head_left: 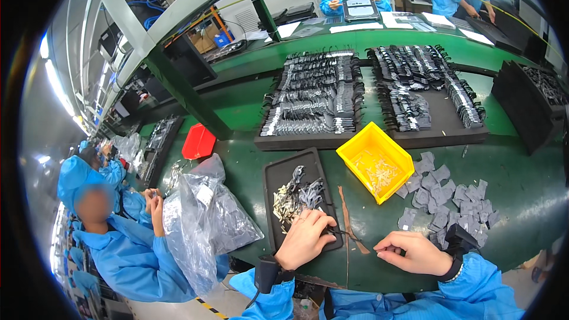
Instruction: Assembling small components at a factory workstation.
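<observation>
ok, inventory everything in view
Bench: 1, green, centre
Foam trays: 2, black, back
Cabled parts: many, dark, foam trays
Dark holder: 1, black, right
Yellow bin: 1, yellow, centre
Red bin: 1, red, left
Black tray: 1, black, centre
Small parts: many, cream/dark, black tray
Grey pieces: many, grey, right
Plastic bag: 1, clear, left
Brown strip: 1, brown, centre
Thin strand: 1, black, centre
Co-workers: 4+, blue clothing, left/back
Left hand: 1, bare, black tray
Right hand: 1, bare, right
</observation>
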Action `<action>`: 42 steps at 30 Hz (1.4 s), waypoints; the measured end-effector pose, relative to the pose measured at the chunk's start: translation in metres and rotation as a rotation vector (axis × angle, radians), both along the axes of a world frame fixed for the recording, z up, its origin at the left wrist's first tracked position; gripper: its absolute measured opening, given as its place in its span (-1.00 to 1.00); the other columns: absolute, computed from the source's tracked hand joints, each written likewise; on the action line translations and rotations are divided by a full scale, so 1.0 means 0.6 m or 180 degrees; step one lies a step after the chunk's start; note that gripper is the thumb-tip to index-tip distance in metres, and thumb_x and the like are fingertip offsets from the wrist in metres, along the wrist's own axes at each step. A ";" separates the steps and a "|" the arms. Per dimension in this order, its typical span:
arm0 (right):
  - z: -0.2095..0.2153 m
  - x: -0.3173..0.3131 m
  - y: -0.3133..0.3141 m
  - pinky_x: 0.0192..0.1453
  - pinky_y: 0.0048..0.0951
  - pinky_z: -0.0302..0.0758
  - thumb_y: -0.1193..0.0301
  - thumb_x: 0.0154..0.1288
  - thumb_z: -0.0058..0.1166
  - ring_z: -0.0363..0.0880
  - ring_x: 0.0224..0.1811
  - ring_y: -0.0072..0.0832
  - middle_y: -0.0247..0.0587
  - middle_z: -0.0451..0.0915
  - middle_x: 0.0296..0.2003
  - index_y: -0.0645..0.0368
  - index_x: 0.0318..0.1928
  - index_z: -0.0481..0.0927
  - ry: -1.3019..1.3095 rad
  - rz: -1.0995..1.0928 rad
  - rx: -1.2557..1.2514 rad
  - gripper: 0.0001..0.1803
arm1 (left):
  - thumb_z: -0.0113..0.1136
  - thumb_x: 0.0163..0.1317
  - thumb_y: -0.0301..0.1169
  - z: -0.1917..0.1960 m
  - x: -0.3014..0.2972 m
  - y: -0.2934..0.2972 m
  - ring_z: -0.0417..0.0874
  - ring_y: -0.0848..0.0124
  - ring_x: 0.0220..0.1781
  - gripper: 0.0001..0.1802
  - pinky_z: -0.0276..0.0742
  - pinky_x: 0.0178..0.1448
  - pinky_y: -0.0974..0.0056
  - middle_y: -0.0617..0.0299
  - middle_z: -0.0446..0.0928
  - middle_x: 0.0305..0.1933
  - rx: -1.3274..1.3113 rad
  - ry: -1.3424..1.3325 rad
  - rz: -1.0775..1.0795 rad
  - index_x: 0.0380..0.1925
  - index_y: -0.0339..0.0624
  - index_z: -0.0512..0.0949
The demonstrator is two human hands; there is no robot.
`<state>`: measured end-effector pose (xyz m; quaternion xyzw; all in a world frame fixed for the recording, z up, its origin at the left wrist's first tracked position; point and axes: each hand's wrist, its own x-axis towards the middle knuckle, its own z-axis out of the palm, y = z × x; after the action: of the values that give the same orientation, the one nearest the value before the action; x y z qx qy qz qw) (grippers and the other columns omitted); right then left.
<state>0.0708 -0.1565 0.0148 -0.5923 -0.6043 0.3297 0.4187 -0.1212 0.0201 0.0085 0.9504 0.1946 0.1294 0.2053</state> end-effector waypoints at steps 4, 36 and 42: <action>-0.009 -0.010 0.005 -0.46 -0.54 0.46 0.40 0.15 0.11 0.53 -0.54 -0.50 -0.27 0.54 -0.45 0.17 -0.26 0.56 -0.0093 0.0200 0.0001 -0.84 | 0.26 -0.07 -0.41 -0.002 0.004 0.005 0.38 0.21 -0.07 -0.78 0.30 -0.02 0.21 0.22 0.39 -0.22 0.0065 0.0089 -0.0097 -0.36 -0.11 0.49; 0.051 0.084 0.081 -0.50 -0.60 0.41 0.25 0.37 -0.16 0.47 -0.50 -0.58 -0.28 0.49 -0.43 0.21 -0.19 0.44 0.3150 -0.0417 -0.0413 -0.73 | 0.30 -0.22 -0.62 0.014 0.185 -0.020 0.40 0.21 -0.09 -0.76 0.36 -0.06 0.21 0.22 0.39 -0.18 -0.0826 -0.2774 -0.0513 -0.51 -0.06 0.54; 0.048 0.086 0.088 -0.36 -0.67 0.38 0.31 0.27 0.02 0.46 -0.44 -0.70 -0.40 0.54 -0.42 0.21 -0.29 0.53 0.2627 0.0011 -0.0778 -0.80 | 0.35 -0.36 -0.59 0.014 0.177 -0.013 0.40 0.20 -0.12 -0.71 0.37 -0.07 0.21 0.25 0.39 -0.20 0.0331 -0.2866 -0.0313 -0.54 0.00 0.59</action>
<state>0.1225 -0.1039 0.0433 -0.4550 -0.3435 0.6089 0.5515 -0.0149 0.0126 0.0168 0.8166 0.0338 0.5294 0.2274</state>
